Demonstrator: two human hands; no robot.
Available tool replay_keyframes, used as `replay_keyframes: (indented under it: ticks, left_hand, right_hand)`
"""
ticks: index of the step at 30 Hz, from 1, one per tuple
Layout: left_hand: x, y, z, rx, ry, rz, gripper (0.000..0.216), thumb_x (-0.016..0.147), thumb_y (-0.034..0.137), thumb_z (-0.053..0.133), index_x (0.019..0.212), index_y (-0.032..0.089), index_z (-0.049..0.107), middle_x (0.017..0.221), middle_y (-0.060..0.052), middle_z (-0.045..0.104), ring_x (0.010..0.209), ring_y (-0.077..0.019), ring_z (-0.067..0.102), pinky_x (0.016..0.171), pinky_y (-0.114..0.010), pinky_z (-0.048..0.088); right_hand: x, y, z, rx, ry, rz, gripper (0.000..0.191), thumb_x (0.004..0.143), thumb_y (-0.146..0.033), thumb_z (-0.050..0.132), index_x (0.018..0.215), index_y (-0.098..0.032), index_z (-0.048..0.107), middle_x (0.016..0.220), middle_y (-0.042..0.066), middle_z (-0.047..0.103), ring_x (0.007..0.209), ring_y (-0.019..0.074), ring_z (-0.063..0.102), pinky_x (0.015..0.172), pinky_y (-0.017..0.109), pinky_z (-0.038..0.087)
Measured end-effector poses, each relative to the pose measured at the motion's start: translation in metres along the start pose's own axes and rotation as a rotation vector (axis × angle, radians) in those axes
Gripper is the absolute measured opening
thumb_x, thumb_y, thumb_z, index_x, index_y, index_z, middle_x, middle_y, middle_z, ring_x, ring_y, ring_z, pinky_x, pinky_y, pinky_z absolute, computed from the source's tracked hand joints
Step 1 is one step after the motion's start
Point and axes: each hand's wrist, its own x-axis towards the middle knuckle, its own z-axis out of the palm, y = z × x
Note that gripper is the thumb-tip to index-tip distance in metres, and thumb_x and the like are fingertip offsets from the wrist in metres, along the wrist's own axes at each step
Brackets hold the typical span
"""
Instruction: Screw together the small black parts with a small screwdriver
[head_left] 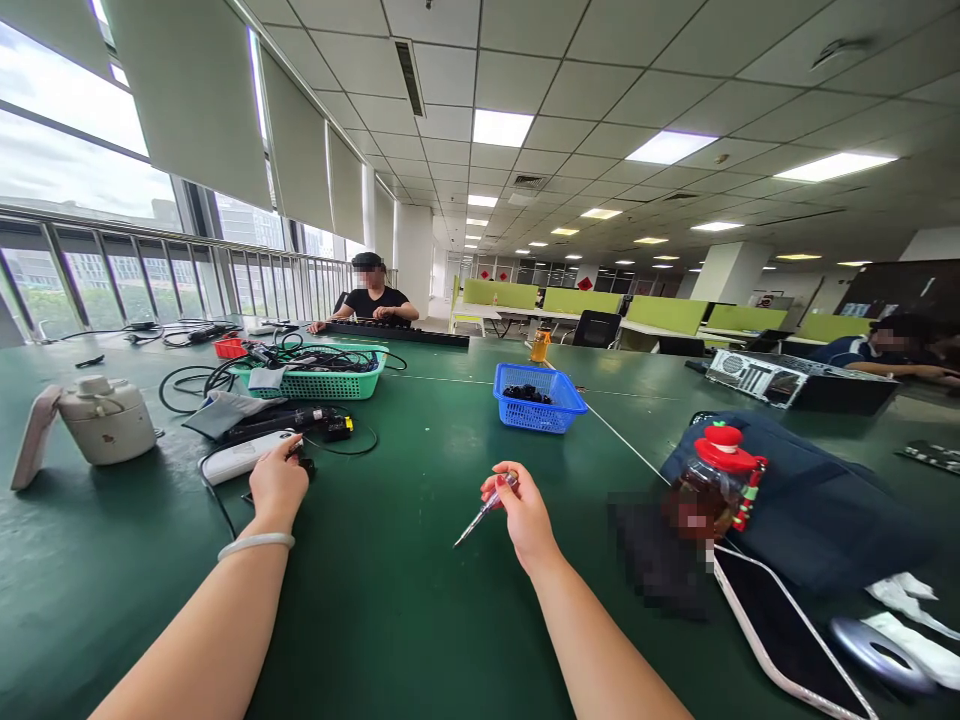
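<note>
My right hand [521, 515] grips a slim screwdriver [486, 514] by its handle, the shaft tilted down to the left above the green table [420, 620]. On the left, my left hand [279, 480] reaches to a small black object [309, 466] beside a long white device [232, 458]. Its fingers are curled and partly hidden, so what they hold is not clear. Just beyond lie a dark cylindrical item with a yellow tip [341, 427] and a grey cloth-like piece [234, 410]. Ahead of my right hand stands a blue basket [538, 413] with small black parts in it.
A green basket [322, 385] of cables stands at back left, near a cream jug [111, 425]. To the right are a red-capped bottle [716, 480], a dark bag [817, 510], a phone [787, 630] and a computer case [795, 380]. Other people sit at the table's far edge and right.
</note>
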Motion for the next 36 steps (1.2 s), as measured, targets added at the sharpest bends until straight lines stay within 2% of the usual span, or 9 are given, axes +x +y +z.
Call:
replay_keyframes:
  ticks: [4, 13, 21, 25, 32, 36]
  left_hand:
    - [0.000, 0.001, 0.000, 0.052, -0.039, 0.049, 0.045, 0.084, 0.011, 0.043, 0.124, 0.016, 0.064, 0.121, -0.013, 0.065, 0.110, -0.0292, 0.060, 0.093, -0.040, 0.048]
    - [-0.004, 0.001, 0.000, 0.235, -0.070, 0.180, 0.042, 0.089, 0.022, 0.040, 0.124, 0.015, 0.063, 0.120, -0.016, 0.063, 0.103, -0.0303, 0.061, 0.085, -0.038, 0.049]
    - [0.000, -0.005, 0.005, 0.358, -0.113, 0.202, 0.042, 0.087, 0.024, 0.043, 0.124, 0.017, 0.063, 0.116, -0.016, 0.065, 0.100, -0.0311, 0.062, 0.082, -0.038, 0.048]
    - [0.002, -0.010, 0.009, 0.392, -0.123, 0.243, 0.043, 0.090, 0.026, 0.039, 0.124, 0.016, 0.062, 0.115, -0.016, 0.066, 0.102, -0.0296, 0.061, 0.084, -0.036, 0.047]
    - [0.003, -0.008, 0.009, 0.475, -0.165, 0.285, 0.046, 0.091, 0.022, 0.033, 0.127, 0.007, 0.058, 0.104, -0.018, 0.071, 0.104, -0.0299, 0.062, 0.091, -0.038, 0.042]
    - [0.002, -0.006, 0.006, 0.427, -0.135, 0.283, 0.046, 0.089, 0.017, 0.033, 0.125, 0.013, 0.061, 0.107, -0.015, 0.070, 0.106, -0.0282, 0.061, 0.094, -0.037, 0.041]
  right_hand:
    - [0.001, 0.002, 0.000, -0.002, 0.005, 0.000, 0.032, 0.075, -0.046, 0.070, 0.091, -0.022, 0.057, 0.075, 0.002, 0.066, 0.069, 0.0184, 0.061, 0.067, 0.034, 0.048]
    - [0.001, 0.002, 0.000, -0.001, -0.002, -0.009, 0.031, 0.075, -0.046, 0.069, 0.091, -0.022, 0.057, 0.076, 0.002, 0.066, 0.069, 0.0185, 0.061, 0.068, 0.035, 0.049]
    - [0.000, 0.001, 0.001, -0.008, -0.002, -0.010, 0.033, 0.074, -0.048, 0.070, 0.091, -0.022, 0.057, 0.075, 0.002, 0.066, 0.069, 0.0189, 0.062, 0.067, 0.035, 0.049]
    - [0.000, 0.001, 0.001, -0.007, 0.000, 0.000, 0.033, 0.075, -0.048, 0.070, 0.091, -0.022, 0.057, 0.075, 0.002, 0.066, 0.069, 0.0186, 0.062, 0.067, 0.034, 0.049]
    - [0.000, 0.003, 0.000, -0.019, 0.003, -0.011, 0.033, 0.075, -0.048, 0.070, 0.091, -0.022, 0.057, 0.075, 0.002, 0.066, 0.069, 0.0192, 0.062, 0.066, 0.034, 0.049]
    - [0.000, 0.002, 0.000, -0.013, -0.005, -0.004, 0.032, 0.076, -0.048, 0.069, 0.091, -0.022, 0.057, 0.075, 0.002, 0.066, 0.070, 0.0193, 0.062, 0.067, 0.035, 0.049]
